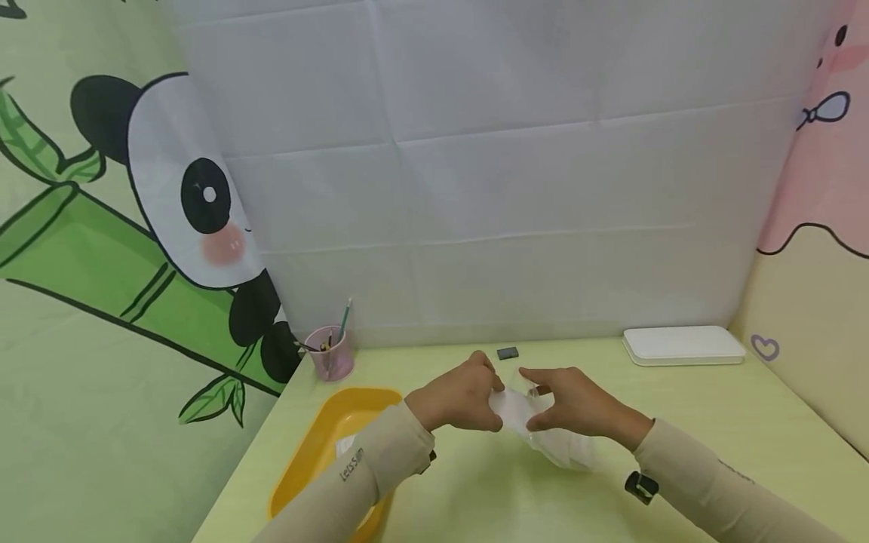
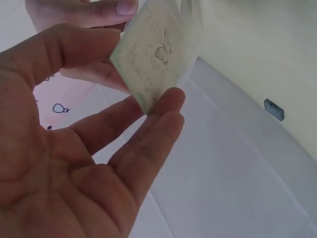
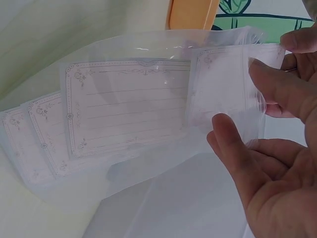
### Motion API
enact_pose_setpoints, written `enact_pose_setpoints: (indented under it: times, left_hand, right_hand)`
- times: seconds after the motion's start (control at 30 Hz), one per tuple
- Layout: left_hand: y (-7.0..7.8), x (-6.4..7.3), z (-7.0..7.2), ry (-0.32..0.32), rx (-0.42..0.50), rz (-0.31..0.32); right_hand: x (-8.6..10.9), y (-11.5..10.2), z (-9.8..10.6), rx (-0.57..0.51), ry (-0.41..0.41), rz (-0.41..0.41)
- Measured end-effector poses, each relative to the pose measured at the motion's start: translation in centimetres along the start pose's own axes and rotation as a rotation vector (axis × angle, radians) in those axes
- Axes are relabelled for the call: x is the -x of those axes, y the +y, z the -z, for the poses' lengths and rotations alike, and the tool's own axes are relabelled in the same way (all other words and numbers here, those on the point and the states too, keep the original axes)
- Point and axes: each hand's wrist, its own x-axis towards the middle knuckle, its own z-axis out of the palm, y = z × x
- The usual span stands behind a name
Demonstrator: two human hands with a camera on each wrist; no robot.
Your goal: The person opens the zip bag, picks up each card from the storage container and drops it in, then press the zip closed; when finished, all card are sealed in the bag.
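Both hands meet over the table around a clear plastic bag [image 3: 148, 47] with several white cards inside, printed with ornate borders and ruled lines [image 3: 129, 109]. My left hand [image 1: 465, 398] pinches the end of one card [image 2: 148, 54] at the bag's mouth, thumb on one edge and fingertips on another. In the left wrist view this card's side shows a pale greenish speckled print with a small drawing. My right hand [image 1: 577, 403] grips the bag near its mouth, thumb and fingers on the plastic. The bag [image 1: 566, 449] hangs toward the right, below that hand.
A yellow tray [image 1: 299, 460] with something white in it lies left, partly behind the left sleeve. Behind it stands a pink pencil cup [image 1: 333, 358]. A small dark grey block [image 1: 507, 353] lies at the back, and a white flat case [image 1: 682, 345] at the back right.
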Motion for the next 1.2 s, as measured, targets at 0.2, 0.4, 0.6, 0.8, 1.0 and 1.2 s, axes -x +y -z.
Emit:
enact_pose_setpoints:
  times: [0.2, 0.4, 0.6, 0.8, 1.0, 1.2]
  left_hand:
    - [-0.1, 0.2, -0.1, -0.014, 0.038, 0.005]
    - [-0.1, -0.2, -0.8, 0.034, 0.014, -0.061]
    - [0.1, 0.0, -1.8, 0.008, -0.065, -0.029]
    - [0.3, 0.4, -2.5, -0.059, -0.152, 0.043]
    - [0.2, 0.6, -3.1, -0.089, -0.182, 0.046]
    - [-1.0, 1.6, -2.6, -0.026, -0.109, 0.005]
  right_hand:
    - [0.0, -0.4, -0.1, -0.006, -0.002, -0.002]
    - [0.0, -0.5, -0.1, -0.013, 0.007, -0.001]
    - [0.1, -0.6, 0.0, -0.008, 0.022, 0.011]
    - [0.3, -0.9, -0.1, -0.006, 0.029, 0.014]
    - [0.4, -1.4, -0.4, 0.004, 0.043, 0.021]
    - [0.5, -1.7, -0.7, -0.006, 0.047, 0.007]
